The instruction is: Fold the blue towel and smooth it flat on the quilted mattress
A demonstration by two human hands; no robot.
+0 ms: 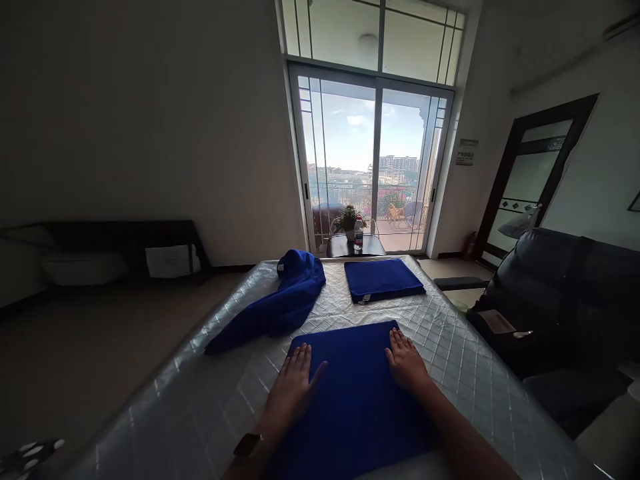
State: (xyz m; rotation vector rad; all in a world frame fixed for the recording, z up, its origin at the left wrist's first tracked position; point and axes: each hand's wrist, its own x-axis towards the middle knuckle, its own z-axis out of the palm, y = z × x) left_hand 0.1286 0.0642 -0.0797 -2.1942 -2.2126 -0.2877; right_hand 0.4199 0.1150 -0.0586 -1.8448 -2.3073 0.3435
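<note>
Closest to us, beneath our two forearms (pixel 463 427), spreads one mattress (pixel 200 413) with a shiny quilted cover. Beyond its far end we count one sliding glass door (pixel 377 153) of two panels, and to the right we see one black seat (pixel 565 293).

On the mattress we count three pieces of blue cloth. The front folded cloth (pixel 355 393) lies flat directly before us, and it takes the most place in our view. Behind its left corner there is one crumpled cloth (pixel 280 310), with one tail stretched to the left and toward us. At the far end, on the right, lies one far folded cloth (pixel 383 277), in a neat rectangle.

Between mattress and glass door stands one small table (pixel 337 250), and it carries one potted plant (pixel 349 219).

We have two hands on the front folded cloth, both wide and flat, palms down, with nothing gripped. Our left hand (pixel 294 380) rests over its left edge, the thumb spread away from the fingers; our right hand (pixel 406 360) rests near its far right corner.

Smaller still, we see one bottle (pixel 359 235) before the plant, and one dark wristband (pixel 248 445) on our left wrist.
</note>
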